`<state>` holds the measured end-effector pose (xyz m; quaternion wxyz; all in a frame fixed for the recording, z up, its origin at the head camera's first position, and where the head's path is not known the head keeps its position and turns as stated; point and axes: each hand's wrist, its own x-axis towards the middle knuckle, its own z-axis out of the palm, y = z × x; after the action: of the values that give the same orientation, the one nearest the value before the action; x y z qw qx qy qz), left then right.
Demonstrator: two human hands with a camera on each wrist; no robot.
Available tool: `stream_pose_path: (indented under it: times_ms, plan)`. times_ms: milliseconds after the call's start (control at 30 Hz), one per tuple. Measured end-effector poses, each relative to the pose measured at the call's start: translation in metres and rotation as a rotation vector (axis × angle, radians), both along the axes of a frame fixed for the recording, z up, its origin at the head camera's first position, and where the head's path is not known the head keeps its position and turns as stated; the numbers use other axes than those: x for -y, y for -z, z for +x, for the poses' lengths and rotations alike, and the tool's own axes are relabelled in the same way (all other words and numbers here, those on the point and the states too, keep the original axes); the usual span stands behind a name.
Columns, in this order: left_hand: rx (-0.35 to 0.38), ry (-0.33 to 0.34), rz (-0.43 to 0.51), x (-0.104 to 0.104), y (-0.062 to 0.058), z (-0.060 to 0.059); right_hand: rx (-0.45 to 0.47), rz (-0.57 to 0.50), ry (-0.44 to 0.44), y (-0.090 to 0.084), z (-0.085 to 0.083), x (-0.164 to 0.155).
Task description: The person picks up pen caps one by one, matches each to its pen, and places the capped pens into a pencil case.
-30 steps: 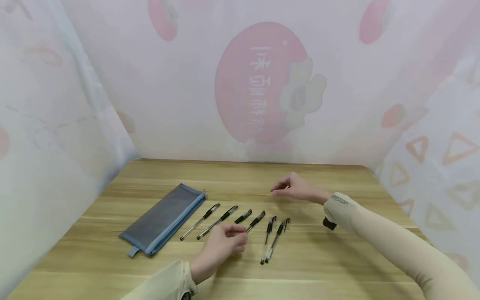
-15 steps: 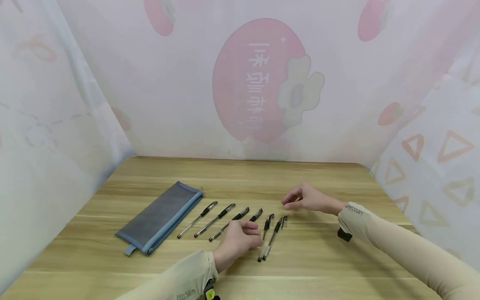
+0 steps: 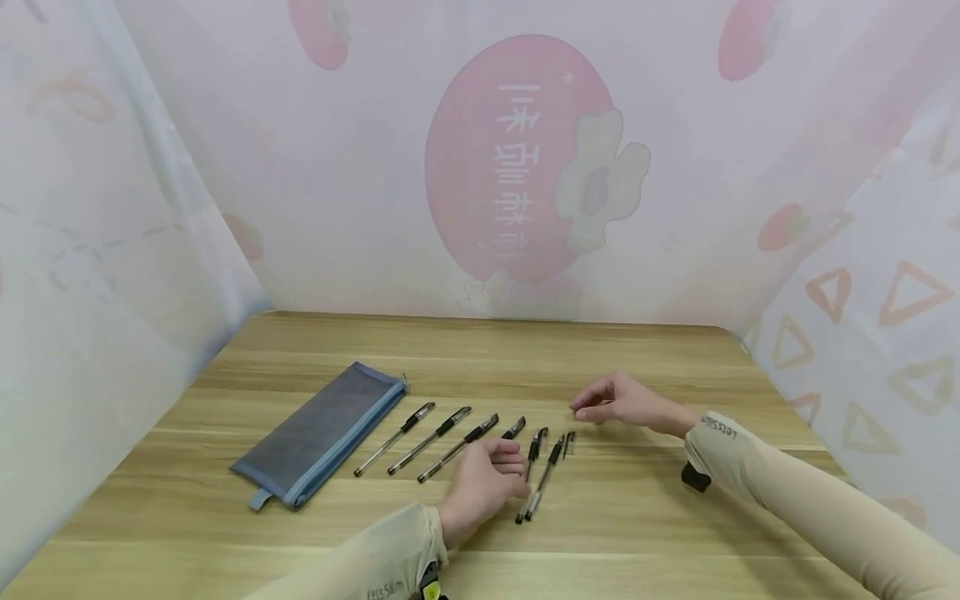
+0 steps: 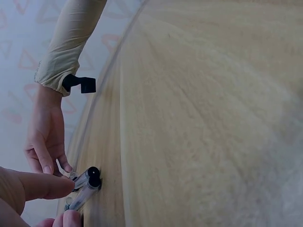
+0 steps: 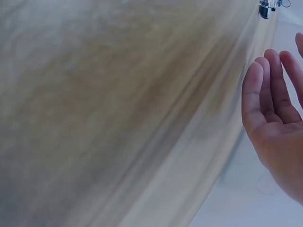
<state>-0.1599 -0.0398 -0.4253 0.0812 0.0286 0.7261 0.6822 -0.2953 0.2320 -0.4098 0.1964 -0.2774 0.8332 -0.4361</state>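
Lying in a row with long axes slanting away toward the right, the pens [image 3: 457, 437] sat beside the pencil case [image 3: 322, 433], nearest the loosely curled, empty left hand [image 3: 480, 487], while the relaxed, empty right hand [image 3: 618, 402] hovered just beyond.

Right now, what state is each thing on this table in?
Pencil case: flat, looks closed.
Pens: capped, lying in a row.
Left hand: fingers curled over one pen; grip unclear.
Right hand: relaxed, holding nothing.
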Motion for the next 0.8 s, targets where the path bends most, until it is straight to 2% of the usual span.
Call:
stream_pose_path:
  times_ms: [233, 467, 800]
  plan:
    - [-0.071, 0.051, -0.059, 0.003, 0.002, 0.000, 0.015, -0.003, 0.000, 0.003, -0.001, -0.003]
    - [-0.126, 0.025, -0.165, 0.015, 0.003, 0.000, 0.053, -0.011, 0.014, 0.002, 0.000, -0.005]
    - [-0.184, 0.065, -0.227, 0.027, 0.000, 0.000, 0.079, -0.030, 0.018, 0.003, -0.001, -0.006]
